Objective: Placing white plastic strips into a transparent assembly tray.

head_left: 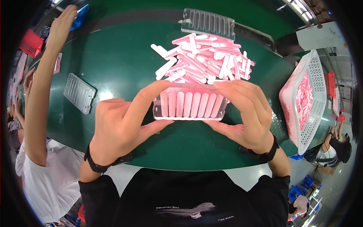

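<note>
Gripping a clear slotted tray [157,109] from both ends over a green worktable [128,53], close to the near edge: clamped on one end with the left hand [117,121], on the other with the right hand [247,113], pressing with thumbs at the bottom edge and fingers at the top. Filled with a side-by-side row of round-ended pink sticks [188,104]. Impossible to tell from here whether touching the tabletop or raised just above.

Just beyond, in a loose heap of pink-and-white sticks [204,56], piled at all angles in front of a ribbed clear tray [207,22]. Off to the left, beside another clear tray [79,93] lying on the table; off to the right, near a white perforated basket [317,75] also bearing pink sticks.

Probably at greatest risk from uneven hold: if released sooner at one end, likely to tip and spill or shuffle the row. If pushed forward, apt to knock into the heap and scatter loose pieces, or pick up strays along the top edge. If squeezed too hard, perhaps prone to bowing and loosening the row.
</note>
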Demonstrator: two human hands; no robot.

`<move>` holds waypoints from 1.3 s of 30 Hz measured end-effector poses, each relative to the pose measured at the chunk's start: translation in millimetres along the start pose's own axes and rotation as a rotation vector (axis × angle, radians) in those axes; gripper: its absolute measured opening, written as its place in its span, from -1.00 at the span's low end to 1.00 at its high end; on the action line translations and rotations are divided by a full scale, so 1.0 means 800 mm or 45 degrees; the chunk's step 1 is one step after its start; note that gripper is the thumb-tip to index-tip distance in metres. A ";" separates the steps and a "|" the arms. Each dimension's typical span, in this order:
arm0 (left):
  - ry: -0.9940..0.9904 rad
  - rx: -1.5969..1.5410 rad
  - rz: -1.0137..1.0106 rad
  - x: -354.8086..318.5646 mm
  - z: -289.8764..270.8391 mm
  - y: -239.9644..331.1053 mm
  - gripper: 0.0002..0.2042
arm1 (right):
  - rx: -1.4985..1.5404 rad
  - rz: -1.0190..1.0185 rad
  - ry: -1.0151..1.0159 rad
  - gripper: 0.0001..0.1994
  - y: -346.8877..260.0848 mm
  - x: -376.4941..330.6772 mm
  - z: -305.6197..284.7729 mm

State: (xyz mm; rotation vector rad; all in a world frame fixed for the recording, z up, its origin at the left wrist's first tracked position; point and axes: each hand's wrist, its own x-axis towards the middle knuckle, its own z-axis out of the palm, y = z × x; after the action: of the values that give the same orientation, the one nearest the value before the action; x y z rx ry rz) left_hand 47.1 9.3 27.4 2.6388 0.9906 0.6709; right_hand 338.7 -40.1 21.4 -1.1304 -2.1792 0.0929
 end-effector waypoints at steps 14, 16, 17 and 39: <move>0.043 -0.005 -0.104 -0.003 -0.004 -0.020 -0.21 | 0.027 -0.017 0.000 -0.22 0.007 0.029 0.016; 0.037 -0.004 -0.121 -0.005 -0.008 -0.023 -0.21 | 0.038 -0.030 -0.004 -0.22 0.006 0.035 0.020; 0.035 0.012 -0.126 -0.007 -0.009 -0.023 -0.22 | 0.044 -0.042 -0.001 -0.21 0.005 0.039 0.023; -0.283 0.351 -0.889 -0.130 -0.078 -0.081 0.22 | 0.079 -0.317 -0.150 -0.30 -0.025 0.289 0.240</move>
State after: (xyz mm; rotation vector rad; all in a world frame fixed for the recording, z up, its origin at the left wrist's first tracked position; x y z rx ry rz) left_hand -89.1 -8.2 22.7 2.2432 1.8818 0.0808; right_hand 118.6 165.2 2.8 -0.8304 -2.3865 0.1186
